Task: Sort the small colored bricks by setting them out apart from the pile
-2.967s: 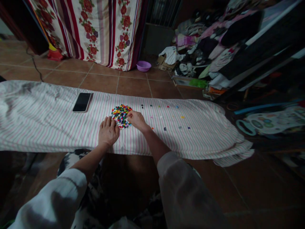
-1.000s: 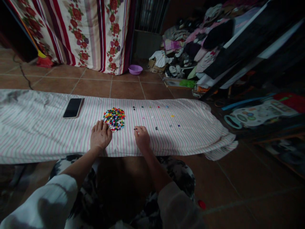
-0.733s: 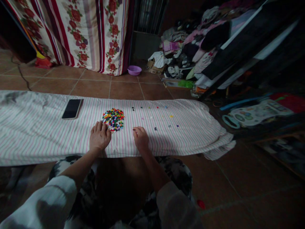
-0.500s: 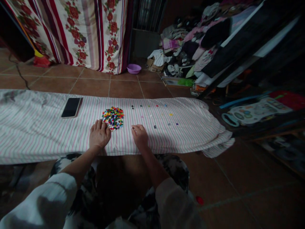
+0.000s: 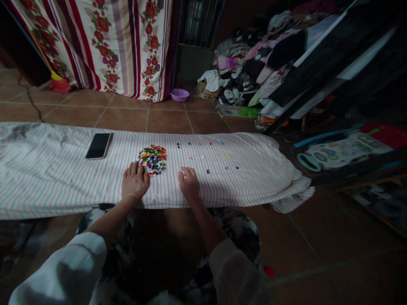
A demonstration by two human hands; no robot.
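Observation:
My left hand (image 5: 135, 182) lies flat on the striped cloth, its fingers stretched out against the near left edge of a round pile of small coloured pieces (image 5: 153, 160). To the right of that pile, my right hand (image 5: 190, 183) is closed in a pinch just over the cloth. Whatever its fingertips hold is too small to make out. Beyond and to the right of it, several single pieces lie spread in loose rows, among them a red piece (image 5: 210, 143), a yellow piece (image 5: 228, 155) and a dark piece (image 5: 208, 171).
A phone (image 5: 98, 146) lies left of the pile on the long cloth-covered surface (image 5: 57, 178). On the tiled floor behind stand a purple basin (image 5: 179, 95) and a red broom (image 5: 60, 85) by a flowered curtain (image 5: 124, 46). Heaped clothes (image 5: 244, 72) fill the back right.
My right hand has shifted slightly right, and the small dark piece that showed at its fingertips is now out of sight. My left hand stays by the pile. The view has tilted a little.

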